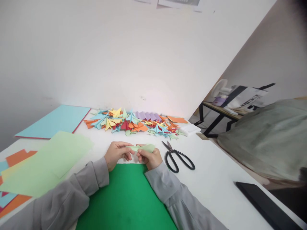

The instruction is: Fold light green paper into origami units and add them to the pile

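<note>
We have a small pale green paper (pixel 148 147) in both hands, by the far edge of the green mat (pixel 127 198); whether it is lifted or braced on the table (pixel 216 179), we cannot tell. Our left hand (pixel 117 154) pinches its left end between thumb and fingers, the lower fingers curled. Our right hand (pixel 151 157) pinches nearer its middle, with the wider end showing above the hand. We judge that folding is the step in hand, worked at the short stretch between our two pinches. The next move, as we read it, calls for a firm hold on one side while the other thumb lines up the layers and presses the crease flat. Beyond the mat lies a heap of folded paper pieces (pixel 139 127). Right of the mat's far end, the scissors (pixel 172 150) lie untouched, blades a little apart. Left of the mat, a large pale green sheet (pixel 48 166) partly covers coloured paper (pixel 19 157).
</note>
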Demonstrator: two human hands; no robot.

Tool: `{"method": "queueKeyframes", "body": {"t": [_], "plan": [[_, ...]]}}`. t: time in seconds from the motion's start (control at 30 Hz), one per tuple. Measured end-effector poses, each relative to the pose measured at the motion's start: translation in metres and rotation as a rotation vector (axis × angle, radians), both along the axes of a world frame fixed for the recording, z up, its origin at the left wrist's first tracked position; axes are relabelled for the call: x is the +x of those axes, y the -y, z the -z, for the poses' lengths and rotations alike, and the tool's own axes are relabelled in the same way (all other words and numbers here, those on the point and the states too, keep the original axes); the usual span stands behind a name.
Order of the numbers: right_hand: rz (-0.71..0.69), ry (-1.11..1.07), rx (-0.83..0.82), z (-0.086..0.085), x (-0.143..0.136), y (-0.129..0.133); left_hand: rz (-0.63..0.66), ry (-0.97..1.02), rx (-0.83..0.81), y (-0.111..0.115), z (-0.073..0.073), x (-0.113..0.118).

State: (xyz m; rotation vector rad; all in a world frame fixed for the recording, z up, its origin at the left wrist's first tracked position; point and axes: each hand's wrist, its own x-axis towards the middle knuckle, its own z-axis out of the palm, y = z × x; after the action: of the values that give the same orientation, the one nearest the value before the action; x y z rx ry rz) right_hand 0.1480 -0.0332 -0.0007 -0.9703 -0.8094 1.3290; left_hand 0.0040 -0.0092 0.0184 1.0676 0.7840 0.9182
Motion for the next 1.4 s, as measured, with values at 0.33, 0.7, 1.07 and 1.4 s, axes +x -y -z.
{"method": "queueKeyframes", "body": {"t": [0.33, 0.7, 1.07, 1.4], "plan": [[0.013, -0.024, -0.036, -0.0040, -0.0012, 0.0000, 0.001, 0.047, -0.023, -0.0020, 0.0024, 0.0001], [0.027, -0.056, -0.033, -0.0033, 0.0013, -0.0015, 0.002, 0.065, 0.024, 0.0011, -0.0010, 0.0009], [-0.008, -0.004, 0.014, -0.0003, -0.0001, 0.0006, -0.011, 0.085, 0.007, -0.0007, 0.0002, 0.0001], [0.043, 0.022, 0.043, 0.0016, 0.0020, -0.0013, 0.020, 0.094, -0.006, -0.0008, 0.0001, -0.0001]]}}
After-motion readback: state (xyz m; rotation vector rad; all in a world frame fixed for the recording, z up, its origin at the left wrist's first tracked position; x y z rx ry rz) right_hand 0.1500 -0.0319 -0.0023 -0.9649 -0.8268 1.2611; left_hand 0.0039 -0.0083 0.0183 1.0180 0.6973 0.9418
